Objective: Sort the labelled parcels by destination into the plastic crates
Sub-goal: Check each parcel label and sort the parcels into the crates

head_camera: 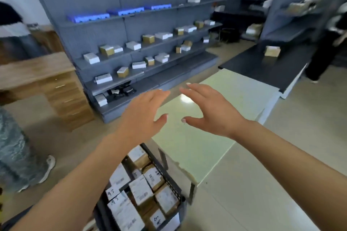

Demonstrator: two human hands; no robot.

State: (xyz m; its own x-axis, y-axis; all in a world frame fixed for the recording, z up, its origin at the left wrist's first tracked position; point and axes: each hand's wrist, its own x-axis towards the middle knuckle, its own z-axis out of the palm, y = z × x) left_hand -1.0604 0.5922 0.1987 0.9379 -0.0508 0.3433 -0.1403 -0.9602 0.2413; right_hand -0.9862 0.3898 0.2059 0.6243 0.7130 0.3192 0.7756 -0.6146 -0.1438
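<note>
Grey shelving (142, 50) runs along the back wall, small parcels spread over its tiers, blue crates (120, 12) lined on the top shelf. Wooden desk (37, 69) at left, dark counter (262, 62) at right with one parcel on it.

Head view only. Your left hand (142, 116) and right hand (208, 110) hang over the near end of the pale green table (216, 137), both spread wide, fingers straight, holding nothing. Thumbs point at each other, close but apart. Table top under them carries nothing you can grab.

Black crate (174, 187) sits low at the table's near-left corner, packed with labelled parcels (140, 191), handwritten marks on some labels. That's your stock, below and behind your hands, not under them.

Risks as I judge them: you're reaching away from the parcels, so a blind grab downward could clip the crate rim or knock the top parcels askew. Labels are too blurred here to read; sorting on a glance could put one in the wrong crate. People stand at the far left and far right edges, so a wide swing may collide.
</note>
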